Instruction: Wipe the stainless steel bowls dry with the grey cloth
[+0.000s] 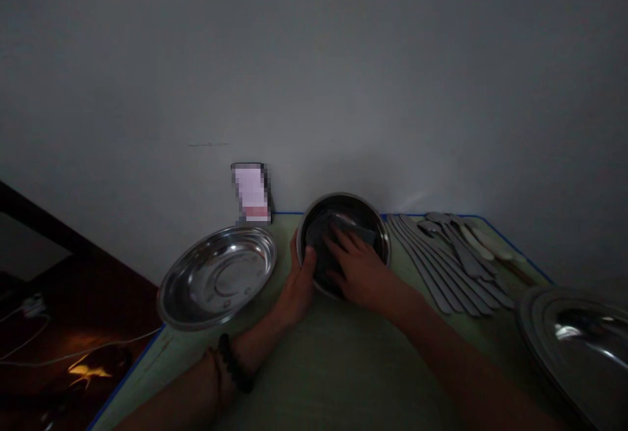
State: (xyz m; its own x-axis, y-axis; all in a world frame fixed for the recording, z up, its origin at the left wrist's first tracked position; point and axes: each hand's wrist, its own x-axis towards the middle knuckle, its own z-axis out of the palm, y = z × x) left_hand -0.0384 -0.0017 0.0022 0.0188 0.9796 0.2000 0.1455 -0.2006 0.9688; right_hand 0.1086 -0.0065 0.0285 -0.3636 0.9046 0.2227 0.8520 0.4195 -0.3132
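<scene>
The large metal lid [581, 359] lies at the table's [338, 365] near right corner. At mid-table, the left hand [300, 284] grips the metal bowl [385, 222] by its left rim, tilting its opening toward the camera; the right hand [358, 264], fingers spread, presses a dark cloth [321, 235] inside. A shiny plate [220, 277] sits left, cutlery [446, 267] right. Beyond, a phone [252, 189] leans against the wall [314, 78].

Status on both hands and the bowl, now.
Left hand gripping bowl by its side. Right hand inside, on dark cloth. Metal dish left, cutlery right, neither blocking.
</scene>
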